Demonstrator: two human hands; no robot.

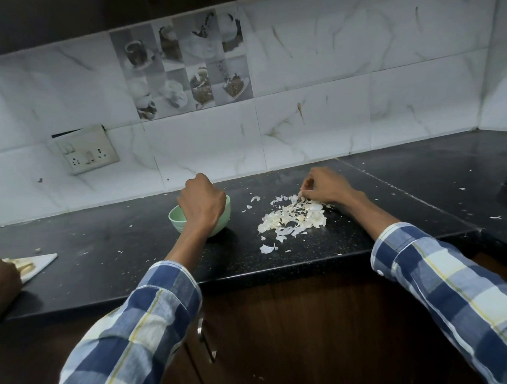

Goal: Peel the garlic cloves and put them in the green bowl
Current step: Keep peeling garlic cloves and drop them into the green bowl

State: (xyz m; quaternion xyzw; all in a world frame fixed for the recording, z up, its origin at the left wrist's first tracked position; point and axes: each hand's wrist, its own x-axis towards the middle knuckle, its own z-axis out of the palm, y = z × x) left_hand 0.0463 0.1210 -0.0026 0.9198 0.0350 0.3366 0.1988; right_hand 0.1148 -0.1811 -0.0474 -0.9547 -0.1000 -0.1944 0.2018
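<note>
We saw one green bowl (177, 220) on the black counter (105, 248), directly under the left hand (201, 202), whose fingers curled down over its mouth; whether they held anything we could not tell. Just right of the bowl lay one heap of garlic skins (293, 216). The right hand (325, 186) pinched at the heap's far edge with bent fingertips. We could count no separate cloves.
</note>
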